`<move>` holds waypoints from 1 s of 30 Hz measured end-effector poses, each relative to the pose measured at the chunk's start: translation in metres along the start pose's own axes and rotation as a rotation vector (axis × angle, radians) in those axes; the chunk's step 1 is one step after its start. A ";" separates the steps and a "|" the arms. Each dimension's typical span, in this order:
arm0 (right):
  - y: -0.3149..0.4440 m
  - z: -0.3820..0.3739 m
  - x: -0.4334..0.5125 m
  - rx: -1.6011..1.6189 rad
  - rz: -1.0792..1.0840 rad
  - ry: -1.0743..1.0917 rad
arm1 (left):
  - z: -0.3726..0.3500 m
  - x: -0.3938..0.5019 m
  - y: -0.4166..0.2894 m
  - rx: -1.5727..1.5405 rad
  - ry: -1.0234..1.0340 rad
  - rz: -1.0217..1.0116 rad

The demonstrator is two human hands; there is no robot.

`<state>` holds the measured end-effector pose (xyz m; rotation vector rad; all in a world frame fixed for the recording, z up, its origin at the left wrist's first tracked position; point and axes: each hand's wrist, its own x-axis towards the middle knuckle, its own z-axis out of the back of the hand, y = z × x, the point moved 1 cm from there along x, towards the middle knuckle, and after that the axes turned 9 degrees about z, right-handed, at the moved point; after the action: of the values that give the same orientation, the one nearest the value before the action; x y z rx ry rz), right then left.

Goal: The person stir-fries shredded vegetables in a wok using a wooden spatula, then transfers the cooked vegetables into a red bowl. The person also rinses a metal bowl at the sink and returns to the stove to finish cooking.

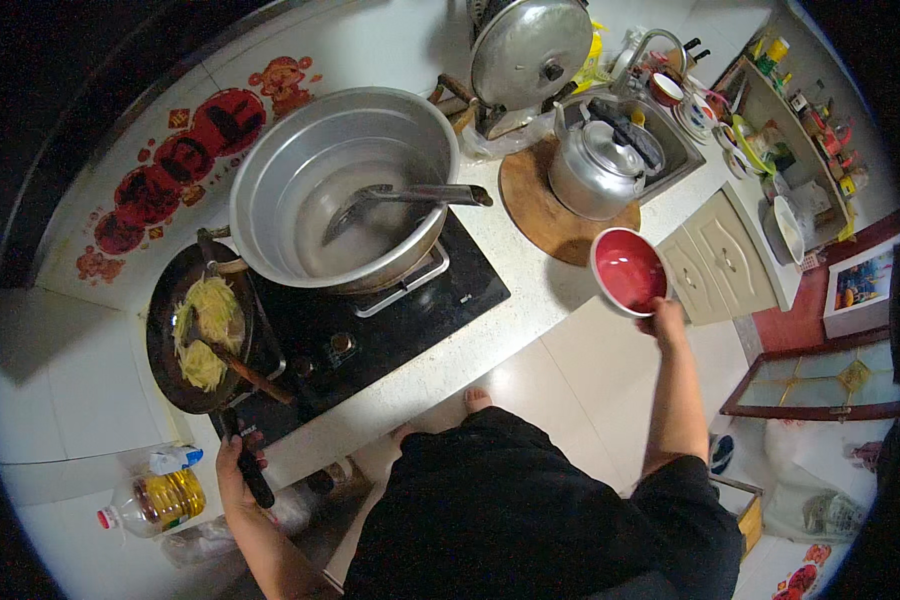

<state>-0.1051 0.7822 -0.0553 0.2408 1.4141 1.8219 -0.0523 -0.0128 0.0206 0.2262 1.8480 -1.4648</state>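
Note:
My left hand (238, 469) is closed round the black handle of a dark wok (161, 360) at the left end of the gas hob. Pale green and yellow shreds (214, 307) lie in the wok, with a wooden-handled turner (251, 375) resting among them. My right hand (664, 324) holds a bowl (630, 271), red inside with a white rim, by its near edge, over the counter's front edge. On the hob (412, 315) stands a large aluminium basin (247, 202) with clear liquid in it and a metal ladle or scoop (420, 195) leaning on its rim.
An aluminium kettle (596, 172) stands on a round wooden board (525, 187) beside the sink (682, 161). A big metal lid (529, 56) leans at the wall. Dishes (694, 116) crowd the far counter. A plastic oil bottle (154, 502) is at lower left.

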 end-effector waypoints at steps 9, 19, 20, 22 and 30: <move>-0.032 -0.136 -0.031 0.169 -0.032 0.030 | -0.006 0.018 -0.006 -0.036 -0.035 0.134; -0.050 -0.162 -0.030 0.250 -0.054 0.213 | 0.011 0.023 0.005 -0.088 0.189 0.024; -0.046 -0.160 -0.037 0.234 -0.067 0.233 | 0.011 0.022 0.006 -0.032 0.165 -0.007; -0.024 -0.152 -0.058 0.171 -0.076 0.079 | 0.012 0.018 0.013 -0.022 0.175 -0.033; 0.096 -0.239 -0.260 -0.486 0.660 0.801 | -0.016 -0.048 0.008 0.223 0.119 -0.108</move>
<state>-0.1177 0.4250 0.0250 -0.3649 1.4094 2.9600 -0.0213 0.0191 0.0463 0.3319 1.8127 -1.7680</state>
